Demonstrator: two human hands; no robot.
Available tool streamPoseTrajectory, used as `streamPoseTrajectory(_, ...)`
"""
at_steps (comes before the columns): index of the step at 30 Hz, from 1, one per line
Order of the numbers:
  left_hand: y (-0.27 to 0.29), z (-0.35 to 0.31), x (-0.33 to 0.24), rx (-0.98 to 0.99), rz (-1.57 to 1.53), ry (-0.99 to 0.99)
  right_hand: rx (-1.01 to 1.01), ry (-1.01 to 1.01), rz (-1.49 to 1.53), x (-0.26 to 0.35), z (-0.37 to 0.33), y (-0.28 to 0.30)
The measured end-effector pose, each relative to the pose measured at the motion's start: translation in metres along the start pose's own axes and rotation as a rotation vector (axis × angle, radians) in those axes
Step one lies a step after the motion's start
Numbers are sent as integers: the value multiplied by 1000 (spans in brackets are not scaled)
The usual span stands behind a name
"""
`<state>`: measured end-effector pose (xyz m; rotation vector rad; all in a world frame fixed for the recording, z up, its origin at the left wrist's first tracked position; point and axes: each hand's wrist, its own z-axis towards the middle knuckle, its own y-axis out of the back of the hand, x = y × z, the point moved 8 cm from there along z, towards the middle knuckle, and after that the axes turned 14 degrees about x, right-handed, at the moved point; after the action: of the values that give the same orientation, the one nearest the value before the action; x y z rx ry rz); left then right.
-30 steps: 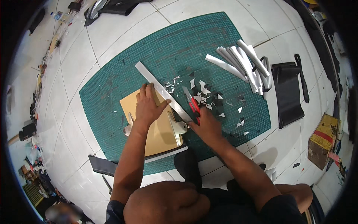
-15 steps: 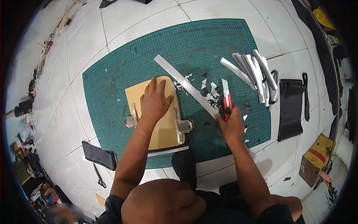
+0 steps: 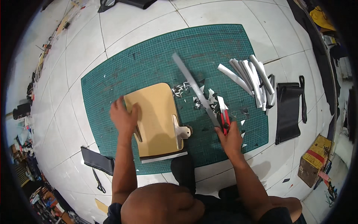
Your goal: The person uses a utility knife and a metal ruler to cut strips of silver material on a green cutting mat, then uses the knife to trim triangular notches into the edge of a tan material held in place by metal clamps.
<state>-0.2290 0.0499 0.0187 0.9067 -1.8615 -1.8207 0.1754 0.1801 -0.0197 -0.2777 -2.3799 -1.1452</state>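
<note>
The left hand (image 3: 124, 116) is hovering or resting at the left edge of a tan board (image 3: 154, 119), its fingers loosely spread and the thumb standing apart over the board's edge; whether the skin is touching the surface, one cannot tell. The right hand (image 3: 232, 142) is closing around a red cutter (image 3: 225, 119), whose pale blade is pointing toward the far side, and is also pinching the near end of a long silver strip (image 3: 194, 85) by the thumb; the exact grip of its other fingers is hidden. The strip is slanting from that hand toward the far left, passing over the scraps (image 3: 212, 96), and it is looking slightly blurred. The board is lying on the green cutting mat (image 3: 112, 74), left of the strip, with a metal clip (image 3: 182, 132) gripping its right edge and a second clip (image 3: 138, 133) showing partly beside the left wrist. A white strip (image 3: 164, 158) is showing along the board's near edge. At the far right of the mat, a bundle of silver strips (image 3: 253, 80) is lying partly over the mat's edge. Farther right, a black piece (image 3: 288, 114) is lying on the tiled floor (image 3: 140, 30), while a dark folded piece (image 3: 97, 159) is lying near the mat's near left corner.
</note>
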Motion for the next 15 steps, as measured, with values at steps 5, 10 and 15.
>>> streamPoseTrajectory(5, -29, -42, 63, 410, -356, 247, -130, -17, 141, -23, 0, 9)
streamPoseTrajectory(10, -34, -39, 44, 492, -373, 99, -240, -14, 70, -30, 5, 38)
streamPoseTrajectory(15, -28, -9, 63, 402, -199, -59, -223, 16, 105, -38, 7, 38)
